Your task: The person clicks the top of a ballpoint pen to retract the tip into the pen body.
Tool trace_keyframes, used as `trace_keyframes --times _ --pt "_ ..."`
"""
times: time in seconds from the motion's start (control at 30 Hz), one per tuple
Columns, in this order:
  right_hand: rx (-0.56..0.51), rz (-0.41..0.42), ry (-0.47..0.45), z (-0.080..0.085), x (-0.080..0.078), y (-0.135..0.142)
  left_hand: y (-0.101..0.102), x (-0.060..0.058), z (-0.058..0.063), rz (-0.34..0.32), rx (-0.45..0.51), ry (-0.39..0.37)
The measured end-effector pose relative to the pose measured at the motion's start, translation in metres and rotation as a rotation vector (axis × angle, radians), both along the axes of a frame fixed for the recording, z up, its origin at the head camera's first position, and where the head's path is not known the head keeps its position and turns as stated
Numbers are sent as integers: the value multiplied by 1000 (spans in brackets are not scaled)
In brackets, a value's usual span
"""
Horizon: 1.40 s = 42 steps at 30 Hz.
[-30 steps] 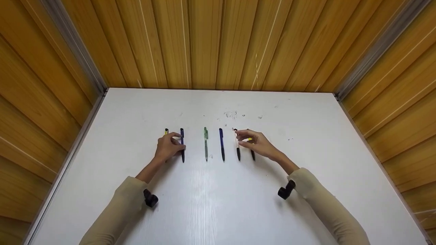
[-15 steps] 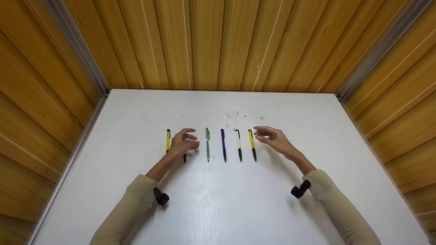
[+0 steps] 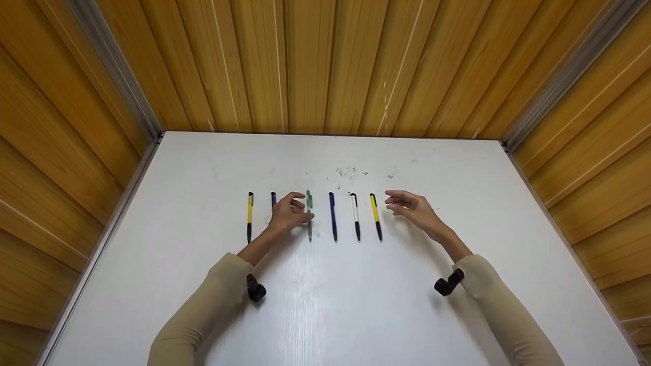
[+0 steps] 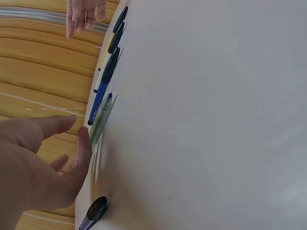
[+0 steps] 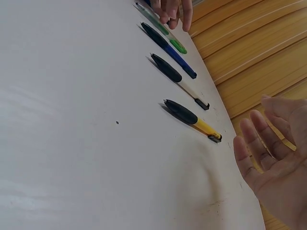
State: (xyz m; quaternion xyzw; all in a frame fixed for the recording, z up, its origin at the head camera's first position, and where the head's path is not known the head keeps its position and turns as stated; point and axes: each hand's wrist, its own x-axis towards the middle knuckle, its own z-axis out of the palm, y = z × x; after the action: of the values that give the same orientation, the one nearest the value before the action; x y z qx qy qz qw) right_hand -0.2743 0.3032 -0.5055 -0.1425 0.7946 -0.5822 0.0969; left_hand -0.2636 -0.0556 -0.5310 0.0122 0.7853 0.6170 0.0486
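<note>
so, where's the left hand [image 3: 288, 217]?

at the green pen [image 3: 309, 202], thumb and fingers parted; whether the thumb touches it, i can't quite tell.

and the green pen itself?

lying on the white table [image 3: 386, 305].

the right hand [image 3: 418, 212]?

right of the green pen, beyond the blue pen [image 3: 333, 216], white pen [image 3: 356, 211] and yellow pen [image 3: 375, 211], fingers loosely apart.

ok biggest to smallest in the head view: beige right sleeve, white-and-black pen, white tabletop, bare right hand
1. White tabletop
2. Beige right sleeve
3. Bare right hand
4. White-and-black pen
</note>
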Motion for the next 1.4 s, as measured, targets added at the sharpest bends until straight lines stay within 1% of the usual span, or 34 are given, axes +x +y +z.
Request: trace_keyframes --times 0.07,0.13,0.3,0.37,0.47,0.57,0.73,0.83,1.03,1.1,1.23,1.4 --pt "8 -8 -3 -1 0 0 3 -1 -1 4 -67 16" --pt "18 -12 -1 -3 1 -1 6 -2 -1 8 -153 37" --pt "21 14 4 -4 1 -2 10 -3 3 10 -337 74" --pt "20 19 -1 -4 1 -3 11 -3 4 5 -373 78" --pt "26 15 -12 -3 1 -3 11 -3 7 -4 -387 82" --pt "39 13 -9 -3 1 -3 11 -2 10 -4 -371 91" --pt "36 4 -6 -3 1 -3 9 0 11 -9 -309 85" --pt "37 9 1 -4 2 -4 7 1 11 -5 -259 64" --pt "52 8 0 -4 2 -5 2 2 12 15 -150 -6" --pt "58 8 -1 -3 3 -4 1 4 13 10 -112 -17" --pt "51 11 -1 0 3 -6 3 10 19 -12 -7 -17" --pt "14 44 0 2 3 -12 6 17 25 -9 66 -45"
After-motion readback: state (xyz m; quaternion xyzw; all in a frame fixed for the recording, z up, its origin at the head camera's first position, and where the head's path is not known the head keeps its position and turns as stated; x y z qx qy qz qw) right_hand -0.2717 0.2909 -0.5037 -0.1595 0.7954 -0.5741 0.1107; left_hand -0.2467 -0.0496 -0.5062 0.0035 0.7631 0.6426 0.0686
